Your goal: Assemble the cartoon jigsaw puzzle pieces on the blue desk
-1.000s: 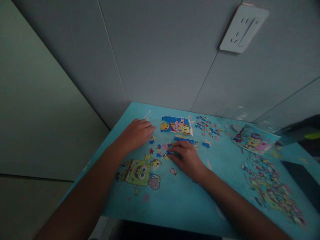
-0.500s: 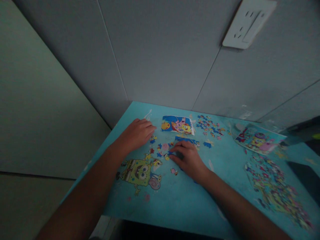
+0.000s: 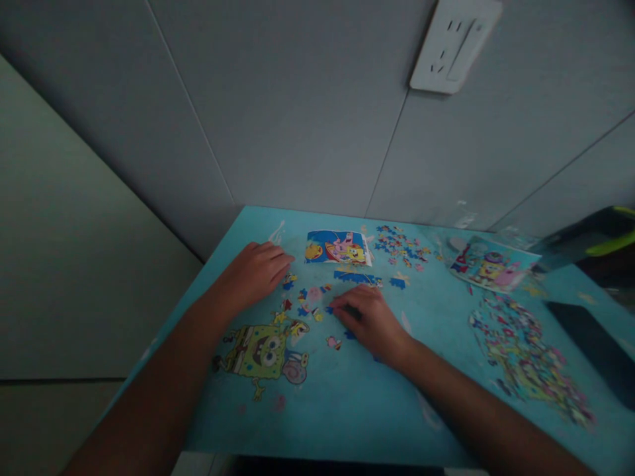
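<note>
My left hand (image 3: 253, 272) lies flat on the blue table (image 3: 347, 390), palm down, fingers together, holding nothing. My right hand (image 3: 367, 316) rests on the table with its fingertips curled on small loose puzzle pieces (image 3: 307, 301); whether it grips one is hidden. Just beyond both hands lies a small cartoon picture card (image 3: 337, 247) and a short strip of joined blue pieces (image 3: 356, 277). A cartoon sponge sticker (image 3: 262, 350) is printed on the table near my left forearm.
A scatter of loose pieces (image 3: 399, 242) lies at the back. A second picture card (image 3: 489, 268) and a large pile of pieces (image 3: 526, 354) are at the right. A dark object (image 3: 590, 241) sits at the far right. A wall socket (image 3: 454, 43) is above.
The view has shifted slightly, so everything sits a little further left. Both hands stay in nearly the same places on the table; the right fingertips have crept slightly toward me.
</note>
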Motion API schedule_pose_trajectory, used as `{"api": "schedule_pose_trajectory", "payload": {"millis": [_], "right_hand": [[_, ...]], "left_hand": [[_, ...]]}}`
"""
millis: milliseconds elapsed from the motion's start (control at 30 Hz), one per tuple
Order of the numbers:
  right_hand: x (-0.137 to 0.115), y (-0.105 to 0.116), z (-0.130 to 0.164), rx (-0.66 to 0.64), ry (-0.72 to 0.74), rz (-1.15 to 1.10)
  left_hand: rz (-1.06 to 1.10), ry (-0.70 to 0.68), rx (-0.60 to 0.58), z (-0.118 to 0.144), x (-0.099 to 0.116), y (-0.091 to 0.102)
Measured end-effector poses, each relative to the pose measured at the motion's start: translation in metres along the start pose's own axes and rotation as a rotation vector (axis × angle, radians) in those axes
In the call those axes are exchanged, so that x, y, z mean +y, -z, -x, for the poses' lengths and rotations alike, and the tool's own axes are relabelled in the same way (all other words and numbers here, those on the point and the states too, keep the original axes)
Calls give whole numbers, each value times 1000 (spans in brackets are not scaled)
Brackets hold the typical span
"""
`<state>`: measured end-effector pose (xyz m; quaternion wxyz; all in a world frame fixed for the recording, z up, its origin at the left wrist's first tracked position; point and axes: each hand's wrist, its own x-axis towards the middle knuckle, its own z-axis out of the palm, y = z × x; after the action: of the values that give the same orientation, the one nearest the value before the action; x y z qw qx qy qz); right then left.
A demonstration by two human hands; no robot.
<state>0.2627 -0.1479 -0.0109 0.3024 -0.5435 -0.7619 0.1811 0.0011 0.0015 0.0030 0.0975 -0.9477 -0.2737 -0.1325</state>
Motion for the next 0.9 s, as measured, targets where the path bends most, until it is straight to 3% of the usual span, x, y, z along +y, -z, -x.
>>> {"api": "schedule_pose_trajectory", "payload": {"millis": [267,400,700,900], "right_hand": [[41,61,51,33,-112,51],[65,84,60,53,-175,94],[90,99,60,130,-158,150],[91,98,70,136,-186,205]], "left_hand": [[46,-24,-23,4,-1,-9],[84,-31,-14,4,6,-12],[194,-37,-19,7,25,-15],[245,-60,-10,14,35,-13]]}}
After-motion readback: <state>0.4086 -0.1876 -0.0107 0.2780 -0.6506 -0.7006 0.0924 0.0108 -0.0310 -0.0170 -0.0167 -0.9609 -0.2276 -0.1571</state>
